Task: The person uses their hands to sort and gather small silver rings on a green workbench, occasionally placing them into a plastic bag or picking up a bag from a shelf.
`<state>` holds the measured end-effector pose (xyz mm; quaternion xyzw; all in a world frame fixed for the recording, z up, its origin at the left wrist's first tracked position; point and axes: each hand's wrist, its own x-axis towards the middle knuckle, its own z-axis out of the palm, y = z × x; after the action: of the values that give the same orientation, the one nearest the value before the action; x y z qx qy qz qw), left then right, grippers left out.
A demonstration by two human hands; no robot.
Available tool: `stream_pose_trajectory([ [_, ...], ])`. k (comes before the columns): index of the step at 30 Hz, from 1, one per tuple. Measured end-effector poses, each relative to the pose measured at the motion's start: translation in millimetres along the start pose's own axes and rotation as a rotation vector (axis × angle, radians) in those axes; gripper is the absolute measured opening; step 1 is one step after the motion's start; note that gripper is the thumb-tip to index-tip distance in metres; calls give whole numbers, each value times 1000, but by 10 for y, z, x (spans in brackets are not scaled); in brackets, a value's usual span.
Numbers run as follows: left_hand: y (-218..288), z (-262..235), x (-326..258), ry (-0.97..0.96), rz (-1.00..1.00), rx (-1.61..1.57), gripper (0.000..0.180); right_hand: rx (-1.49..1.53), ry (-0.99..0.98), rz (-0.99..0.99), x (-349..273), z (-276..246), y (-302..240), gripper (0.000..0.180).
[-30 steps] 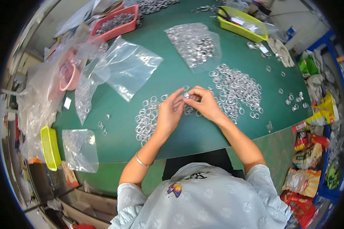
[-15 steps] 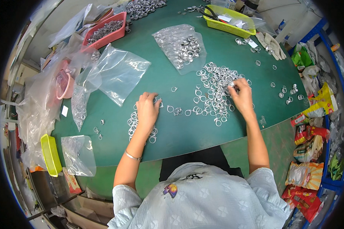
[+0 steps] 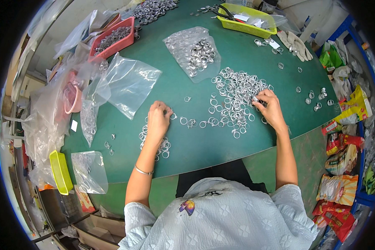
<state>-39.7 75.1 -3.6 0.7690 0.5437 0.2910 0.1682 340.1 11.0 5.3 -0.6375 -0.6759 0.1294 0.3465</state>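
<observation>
A large pile of silver rings [image 3: 239, 93] lies on the green table, right of the middle. At its right edge my right hand [image 3: 271, 110] is closed in a pinch on a ring [image 3: 255, 99]. On the left, my left hand [image 3: 158, 121] has its fingers curled together, with a ring [image 3: 167, 111] at the fingertips. Beneath and beside that forearm sits a smaller group of rings [image 3: 164, 148], partly hidden by the arm. A loose line of rings [image 3: 203, 124] stretches between the two groups, and one single ring [image 3: 187, 99] lies above it.
A clear bag of rings [image 3: 200, 54] lies behind the pile, and an unfilled-looking clear bag [image 3: 131, 83] to the left. Farther back stand a red tray [image 3: 127, 43] of rings and a yellow-green basket [image 3: 248, 29] with tools. Gloves [image 3: 296, 43] and scattered rings [image 3: 316, 106] are at right.
My left hand's fingers have drawn together from a more spread pose. My right hand has shifted slightly right and down along the pile's edge, still pinching. The whole view has moved a little.
</observation>
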Motion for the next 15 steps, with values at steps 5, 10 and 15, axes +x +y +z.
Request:
stream_pose_trajectory([
  [5,141,-69,-4,14,-36,-126,10,-27,134,76,-18,-112,105,18],
  [10,387,110,164,-25,-55,-263,10,-449,303,141,-42,-346,515,19],
  [15,605,539,376,-86,-29,-421,33,-688,296,268,-62,-479,795,17],
])
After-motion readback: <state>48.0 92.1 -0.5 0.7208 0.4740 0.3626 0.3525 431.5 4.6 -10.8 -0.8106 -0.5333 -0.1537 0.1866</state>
